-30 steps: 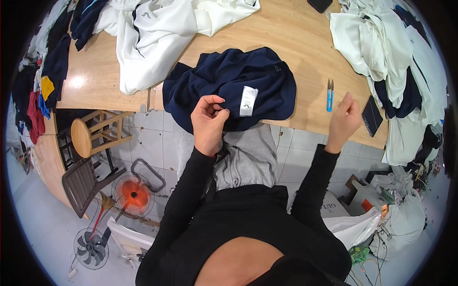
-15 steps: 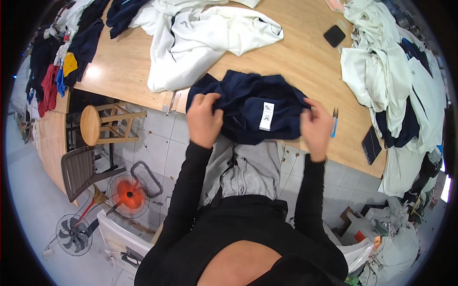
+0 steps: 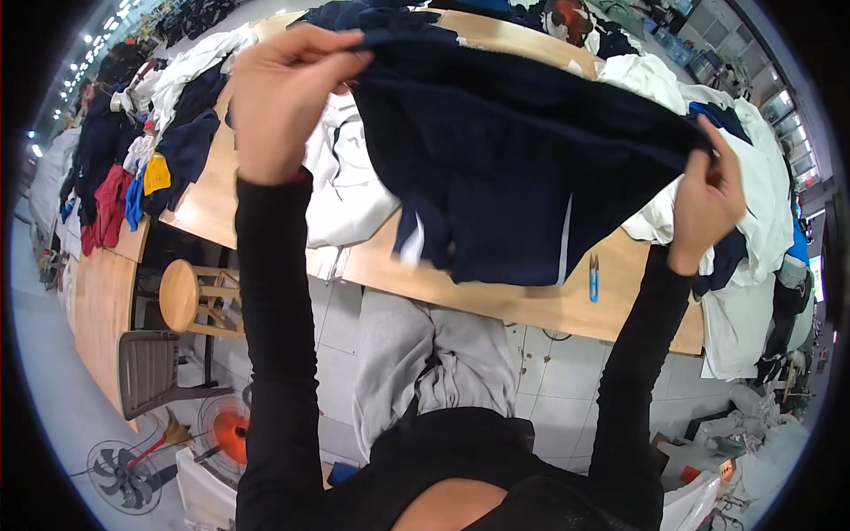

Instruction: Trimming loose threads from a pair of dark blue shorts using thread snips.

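Note:
A dark navy garment [image 3: 513, 177] hangs spread out in front of me above the table, with white strips along its lower part. Its top edge is stretched between my two raised hands. My left hand [image 3: 288, 102] pinches one end at the upper left. At the right, lower down, my right hand [image 3: 711, 199] grips the other end between thumb and fingers. Blue-handled thread snips [image 3: 594, 279] lie on the table below the garment's right side. Behind the garment, part of a white garment [image 3: 345, 199] shows on the table.
White garments [image 3: 753, 203] are heaped along the right side of the wooden table [image 3: 496, 301]. Coloured clothes [image 3: 111, 203] pile up at the left. A wooden stool [image 3: 180, 296], a chair [image 3: 150, 372] and fans [image 3: 124, 478] stand at the lower left.
Both hands have risen and spread apart, lifting the navy garment from the table edge and opening it out. The white label on it is no longer in sight. My view has tilted upward.

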The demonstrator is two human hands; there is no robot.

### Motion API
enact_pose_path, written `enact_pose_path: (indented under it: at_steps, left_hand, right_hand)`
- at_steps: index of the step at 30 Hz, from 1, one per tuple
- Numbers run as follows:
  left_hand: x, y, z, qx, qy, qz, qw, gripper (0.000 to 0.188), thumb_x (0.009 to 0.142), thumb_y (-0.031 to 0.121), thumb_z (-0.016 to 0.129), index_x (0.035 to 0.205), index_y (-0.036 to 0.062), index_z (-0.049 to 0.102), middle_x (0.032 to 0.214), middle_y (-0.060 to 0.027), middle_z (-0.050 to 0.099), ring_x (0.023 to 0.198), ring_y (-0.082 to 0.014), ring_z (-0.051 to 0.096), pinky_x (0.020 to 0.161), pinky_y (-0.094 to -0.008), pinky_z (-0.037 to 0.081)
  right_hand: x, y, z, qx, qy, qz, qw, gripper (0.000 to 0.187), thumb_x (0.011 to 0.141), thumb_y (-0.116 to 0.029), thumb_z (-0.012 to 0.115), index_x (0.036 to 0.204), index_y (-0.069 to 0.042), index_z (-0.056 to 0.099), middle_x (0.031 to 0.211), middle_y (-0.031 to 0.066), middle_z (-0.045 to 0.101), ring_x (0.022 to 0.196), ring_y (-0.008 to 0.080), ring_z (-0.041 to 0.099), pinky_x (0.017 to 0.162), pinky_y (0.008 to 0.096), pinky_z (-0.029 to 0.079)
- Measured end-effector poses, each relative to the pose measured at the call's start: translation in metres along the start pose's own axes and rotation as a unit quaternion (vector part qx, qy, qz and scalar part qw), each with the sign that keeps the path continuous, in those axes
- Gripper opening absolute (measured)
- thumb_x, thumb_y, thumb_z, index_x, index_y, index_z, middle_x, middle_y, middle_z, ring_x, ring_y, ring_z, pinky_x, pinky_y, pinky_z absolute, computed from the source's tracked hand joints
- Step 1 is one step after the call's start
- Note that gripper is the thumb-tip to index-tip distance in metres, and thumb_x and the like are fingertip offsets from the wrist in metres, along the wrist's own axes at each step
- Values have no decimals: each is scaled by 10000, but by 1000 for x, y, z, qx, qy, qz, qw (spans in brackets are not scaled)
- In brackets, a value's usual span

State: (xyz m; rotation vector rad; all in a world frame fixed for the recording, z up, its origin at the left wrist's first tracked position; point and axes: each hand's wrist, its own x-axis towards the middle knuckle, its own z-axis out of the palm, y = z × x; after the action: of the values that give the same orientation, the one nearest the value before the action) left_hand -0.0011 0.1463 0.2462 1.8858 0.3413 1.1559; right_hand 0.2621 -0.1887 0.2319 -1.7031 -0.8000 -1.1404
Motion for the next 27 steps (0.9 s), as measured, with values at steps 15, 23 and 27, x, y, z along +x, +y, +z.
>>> enact_pose_path:
  at_steps: [15,23,27]
  left_hand:
    - [-269,-95,-37,1,-409,-285,867,383,851,1,859,1219,31,759,1059,-83,747,916,-179,722,809,-330,578]
    - [-154,-207,120,-138,-107,-353,919,625,967,119,835,1486,-64,539,1218,-180,732,976,-221,750,812,-345,609]
    - [-147,-270,167,238,-62,-198,949,511,885,226,871,1281,-25,665,1127,-240,711,1023,-466,695,941,-487,561]
  right_hand:
    - [-233,-2,-147,43,-592,301,747,306,892,21,787,1197,-14,786,867,131,732,658,194,623,624,314,492]
    - [-205,-20,-81,44,-508,222,831,191,968,21,739,1154,17,782,829,116,688,690,179,623,658,290,488]
    - [-192,-43,-53,133,-509,175,832,204,977,33,725,1176,30,767,876,125,695,728,213,659,676,295,499]
